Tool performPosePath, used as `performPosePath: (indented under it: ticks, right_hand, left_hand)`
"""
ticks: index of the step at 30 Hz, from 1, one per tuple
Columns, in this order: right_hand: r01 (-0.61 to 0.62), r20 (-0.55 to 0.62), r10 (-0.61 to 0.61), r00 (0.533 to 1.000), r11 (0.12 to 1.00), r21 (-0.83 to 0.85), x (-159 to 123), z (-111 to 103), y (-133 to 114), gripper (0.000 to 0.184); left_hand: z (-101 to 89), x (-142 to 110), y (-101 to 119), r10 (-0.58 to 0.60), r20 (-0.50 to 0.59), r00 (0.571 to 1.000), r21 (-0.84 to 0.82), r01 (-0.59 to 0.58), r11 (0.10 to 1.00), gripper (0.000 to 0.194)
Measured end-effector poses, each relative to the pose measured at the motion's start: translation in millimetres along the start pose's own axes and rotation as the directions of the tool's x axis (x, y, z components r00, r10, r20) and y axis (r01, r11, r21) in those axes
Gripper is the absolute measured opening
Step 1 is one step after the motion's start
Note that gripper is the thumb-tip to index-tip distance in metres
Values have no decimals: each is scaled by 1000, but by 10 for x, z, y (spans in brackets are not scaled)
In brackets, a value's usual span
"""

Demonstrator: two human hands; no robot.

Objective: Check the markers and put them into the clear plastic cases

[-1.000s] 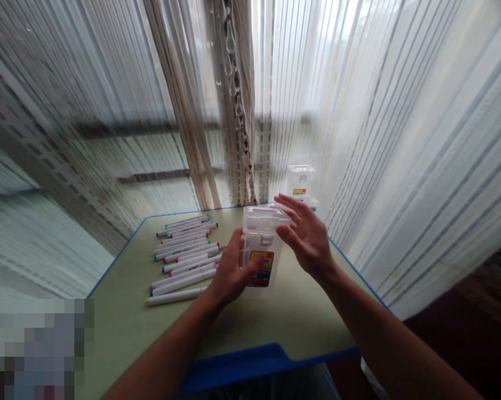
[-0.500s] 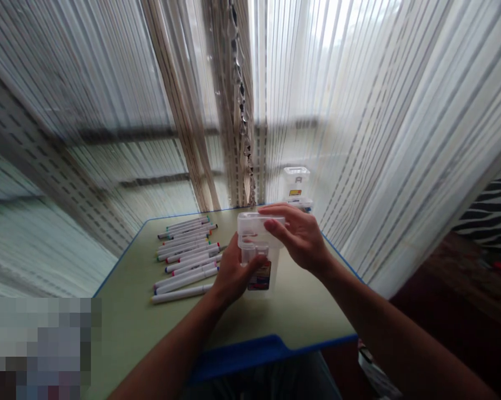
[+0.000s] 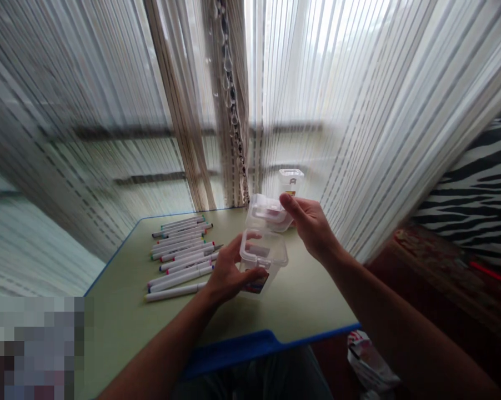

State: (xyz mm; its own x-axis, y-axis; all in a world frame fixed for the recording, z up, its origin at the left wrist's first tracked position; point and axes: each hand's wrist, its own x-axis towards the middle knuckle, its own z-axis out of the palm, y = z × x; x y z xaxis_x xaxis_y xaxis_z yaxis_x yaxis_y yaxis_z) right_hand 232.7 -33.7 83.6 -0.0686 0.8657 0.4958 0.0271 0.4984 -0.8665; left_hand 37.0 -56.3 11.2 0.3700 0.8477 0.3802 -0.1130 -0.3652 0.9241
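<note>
My left hand is wrapped round a clear plastic box with a coloured label on its front, held upright over the table with its top uncovered. My right hand grips the clear lid by its right side, thumb on top. The lid is tilted behind the box's rim; whether the two touch at the back I cannot make out. To the left of my left hand lie several white markers with coloured ends, in a rough column.
Behind my right hand stands another clear container, partly hidden. The pale green table has a blue edge and a blue front tray. String curtains hang beyond it. A plastic bag sits on the floor at right.
The lid has come off the box's top and swung back and up in my right hand. My left hand still holds the box. The view has shifted slightly.
</note>
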Motion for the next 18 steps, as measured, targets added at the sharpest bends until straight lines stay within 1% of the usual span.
performPosePath:
  ticks: [4,7,10,13,18]
  right_hand:
    - [-133,-45,136,990,988,73,49,-64,57,56]
    - [-234,-51,243,969,963,136,43,-96,114,53]
    - [-340,-30,351,936,921,190,-15,-124,196,47]
    - [-420,14,429,903,876,239,-107,-136,294,38]
    - [-542,27,553,833,806,236,-300,-74,453,32]
  left_hand:
    - [-31,-11,-21,15,62,998,-28,-14,1000,78]
    - [-44,-7,-13,39,65,997,-37,-37,999,75]
    - [-38,6,9,46,33,998,-93,-43,995,70]
    - [-26,14,21,22,-7,1000,-148,-23,989,66]
    - [-29,24,-14,21,0,1000,-188,-21,982,67]
